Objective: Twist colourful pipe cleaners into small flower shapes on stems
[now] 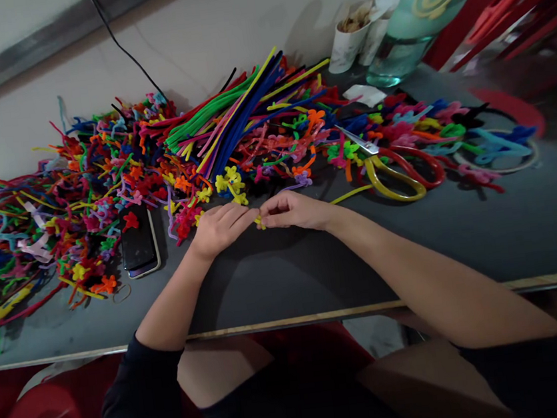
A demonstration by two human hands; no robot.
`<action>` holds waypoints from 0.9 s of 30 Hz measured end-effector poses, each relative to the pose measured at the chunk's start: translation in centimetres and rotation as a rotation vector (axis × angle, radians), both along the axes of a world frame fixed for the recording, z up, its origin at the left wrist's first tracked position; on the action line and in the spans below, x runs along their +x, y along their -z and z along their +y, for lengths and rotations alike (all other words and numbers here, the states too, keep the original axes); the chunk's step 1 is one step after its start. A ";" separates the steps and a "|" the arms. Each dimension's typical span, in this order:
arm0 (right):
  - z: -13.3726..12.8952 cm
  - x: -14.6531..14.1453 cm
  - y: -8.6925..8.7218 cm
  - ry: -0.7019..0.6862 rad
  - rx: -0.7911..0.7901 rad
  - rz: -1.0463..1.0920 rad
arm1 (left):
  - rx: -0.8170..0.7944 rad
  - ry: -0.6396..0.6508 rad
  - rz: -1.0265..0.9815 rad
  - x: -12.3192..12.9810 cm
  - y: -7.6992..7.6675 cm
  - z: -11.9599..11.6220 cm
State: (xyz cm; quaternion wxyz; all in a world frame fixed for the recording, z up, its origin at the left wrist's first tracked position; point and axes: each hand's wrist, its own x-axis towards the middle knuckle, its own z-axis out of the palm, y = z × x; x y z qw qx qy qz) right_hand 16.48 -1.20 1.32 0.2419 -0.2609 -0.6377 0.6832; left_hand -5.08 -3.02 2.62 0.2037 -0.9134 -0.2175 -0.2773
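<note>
- Right at my fingertips is a small yellow chenille piece (pixel 261 223), pinched between the thumb and index of my right fingers (pixel 278 220), which are closed on it.
- My left fingers (pixel 240 216) lie nearly straight and close together, tips meeting the piece; their thumb is hidden, so I can't tell how firmly they grip.
- I'd judge the piece only partly shaped: a small, bunched bit shows, with no clear form.
- A straight yellow stem (pixel 352 194) pokes out past my right wrist. It looks unbent; if it joins the piece, much is left to work, but my hand hides any join.
- Just beyond my left fingers sit yellow chenille flowers (pixel 231 182), looking done.
- Left of my fingers, a phone (pixel 141 248) rests on the surface (pixel 287 282); scissors (pixel 396 182) lie to their right.
- Farther beyond is a bundle of straight chenille stems (pixel 242 116), seemingly unused.
- Farthest, beyond and right, stands a water bottle (pixel 399 54).
</note>
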 end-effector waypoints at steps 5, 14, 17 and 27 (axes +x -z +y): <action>0.1 0.3 0.3 -0.046 -0.027 0.047 | 0.073 0.002 -0.025 0.0 -0.3 -0.5; 0.1 0.1 0.4 0.014 -0.025 0.008 | 0.106 0.006 -0.003 0.0 -0.2 -0.3; -0.2 -0.1 -0.2 0.089 0.025 -0.048 | 0.140 0.035 0.016 -0.2 -0.4 -0.1; -1.2 -0.5 0.0 0.390 0.798 -0.327 | -0.551 -0.225 -0.195 1.7 1.0 -0.4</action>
